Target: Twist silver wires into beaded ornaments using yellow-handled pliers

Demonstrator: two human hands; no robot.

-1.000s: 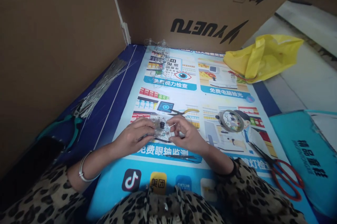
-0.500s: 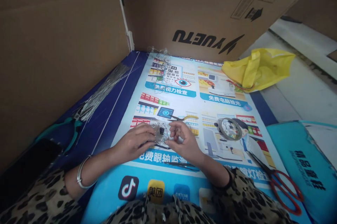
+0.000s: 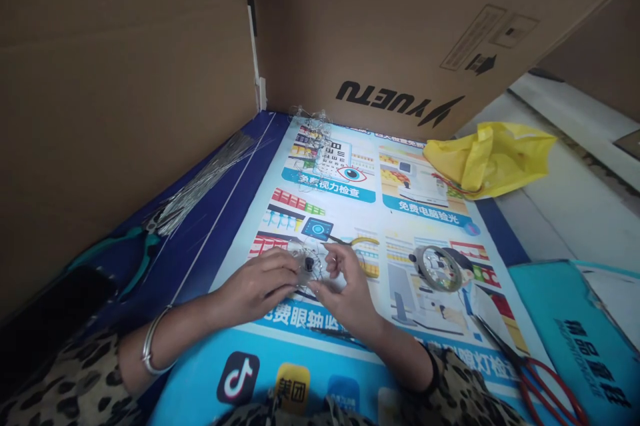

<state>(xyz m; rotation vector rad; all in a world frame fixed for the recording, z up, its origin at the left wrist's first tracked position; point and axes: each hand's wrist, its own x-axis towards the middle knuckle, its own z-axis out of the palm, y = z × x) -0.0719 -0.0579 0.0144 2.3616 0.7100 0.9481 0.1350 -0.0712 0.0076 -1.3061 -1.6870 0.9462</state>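
Observation:
Between my hands is a small, tangled wire piece [image 3: 311, 266] of thin silvery wire with a dark spot at its middle; its finer detail is too small to make out. My left hand [image 3: 263, 283] pinches its left edge with fingers pressed together. At its right side, my right hand [image 3: 350, 286] has curled fingers, and its thumb touches the lower edge of the wire. Just behind the hands lie yellow-handled pliers [image 3: 367, 241], partly hidden by my right hand. A round clear container [image 3: 440, 268] with small bits in it sits to the right.
Red-handled scissors [image 3: 530, 373] lie at front right beside a teal packet [image 3: 560, 319]. At the left are a bundle of straight wires [image 3: 205, 183] and teal-handled pliers [image 3: 145, 259]. Tangled wire pieces [image 3: 313, 139] lie at the back, before a cardboard wall [image 3: 390, 26]. A yellow bag [image 3: 495, 159] rests back right.
The view has tilted up slightly, so everything sits lower in the picture. Both hands stay at the wire piece, with my right thumb and fingers shifted slightly against it.

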